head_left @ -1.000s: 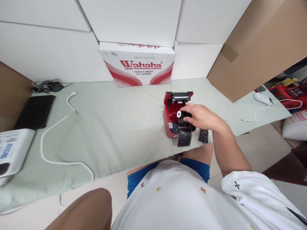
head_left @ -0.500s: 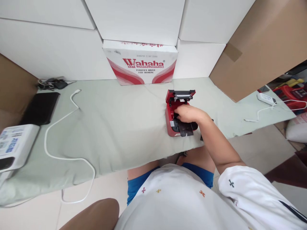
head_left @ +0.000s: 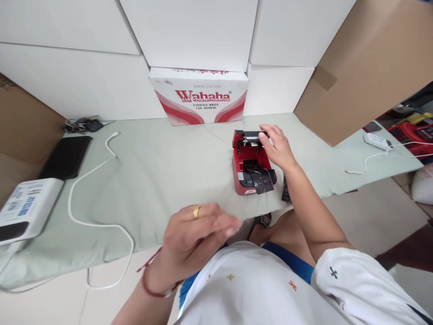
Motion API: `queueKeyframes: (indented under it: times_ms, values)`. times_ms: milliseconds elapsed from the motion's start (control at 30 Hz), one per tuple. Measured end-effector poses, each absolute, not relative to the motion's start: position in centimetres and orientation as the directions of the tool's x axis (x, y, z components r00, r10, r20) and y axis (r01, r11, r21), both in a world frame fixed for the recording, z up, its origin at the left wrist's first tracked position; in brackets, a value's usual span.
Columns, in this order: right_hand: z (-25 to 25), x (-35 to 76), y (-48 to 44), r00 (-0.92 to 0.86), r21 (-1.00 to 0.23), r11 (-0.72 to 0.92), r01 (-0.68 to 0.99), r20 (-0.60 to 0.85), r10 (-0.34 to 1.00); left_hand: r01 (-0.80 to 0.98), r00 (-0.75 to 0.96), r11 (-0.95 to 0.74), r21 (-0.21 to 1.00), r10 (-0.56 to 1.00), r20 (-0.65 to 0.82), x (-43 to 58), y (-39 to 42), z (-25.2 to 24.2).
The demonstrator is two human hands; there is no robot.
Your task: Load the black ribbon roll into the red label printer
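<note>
A small red and black label printer (head_left: 237,171) stands on the table with its lid raised. Out of its front hangs a strip of shiny black film (head_left: 262,178). My right hand (head_left: 275,146) grips the raised lid (head_left: 250,134) at its right end, thumb in front and fingers over the top edge. In front of the table edge, my left hand (head_left: 199,234) is in the air, fingers stretched out and slightly blurred, holding nothing. A ring and a red cord bracelet show on it.
Behind the printer stands a Wahaha carton (head_left: 203,101) against white boxes. A brown cardboard sheet (head_left: 355,67) leans at the right. On the left lie a white cable (head_left: 71,194), a black flat case (head_left: 66,158), keys (head_left: 83,124) and a white device (head_left: 37,198).
My right hand has left the inside of the printer and moved up to the lid. My left hand has come into view from below. The camera has shifted slightly.
</note>
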State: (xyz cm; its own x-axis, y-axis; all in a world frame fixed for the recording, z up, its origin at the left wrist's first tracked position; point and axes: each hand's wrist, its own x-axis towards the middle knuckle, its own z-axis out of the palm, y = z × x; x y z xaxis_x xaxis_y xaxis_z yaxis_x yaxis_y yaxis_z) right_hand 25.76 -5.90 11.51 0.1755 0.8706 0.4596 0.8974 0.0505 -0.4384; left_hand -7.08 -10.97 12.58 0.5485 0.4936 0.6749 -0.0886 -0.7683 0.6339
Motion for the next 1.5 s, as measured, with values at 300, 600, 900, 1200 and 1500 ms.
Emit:
queueKeyframes:
  times_ms: [300, 600, 900, 1200, 1500]
  values:
    - [9.9, 25.1, -9.7, 0.162, -0.664, 0.251, 0.704, 0.494, 0.854, 0.253, 0.613, -0.957, 0.142, 0.272, 0.742, 3.4, -10.5, 4.7]
    - [7.8, 24.5, -13.0, 0.134, -0.670, 0.280, 0.688, 0.497, 0.857, 0.137, 0.562, -0.950, 0.279, 0.306, 0.768, 1.3, -9.9, 4.1]
    - [5.5, 24.1, -13.8, 0.182, -0.704, 0.292, 0.647, 0.515, 0.838, 0.061, 0.502, -0.746, 0.663, 0.597, 0.626, 1.4, -4.5, 3.8]
    - [5.4, 23.6, -14.0, 0.231, -0.727, 0.243, 0.642, 0.485, 0.843, -0.105, 0.493, -0.597, 0.795, 0.663, 0.564, 2.6, -3.8, 1.6]
    - [5.1, 22.0, -16.0, 0.169, -0.633, 0.276, 0.723, 0.550, 0.818, -0.418, 0.526, -0.204, 0.885, 0.740, 0.419, 2.4, -3.4, 1.0]
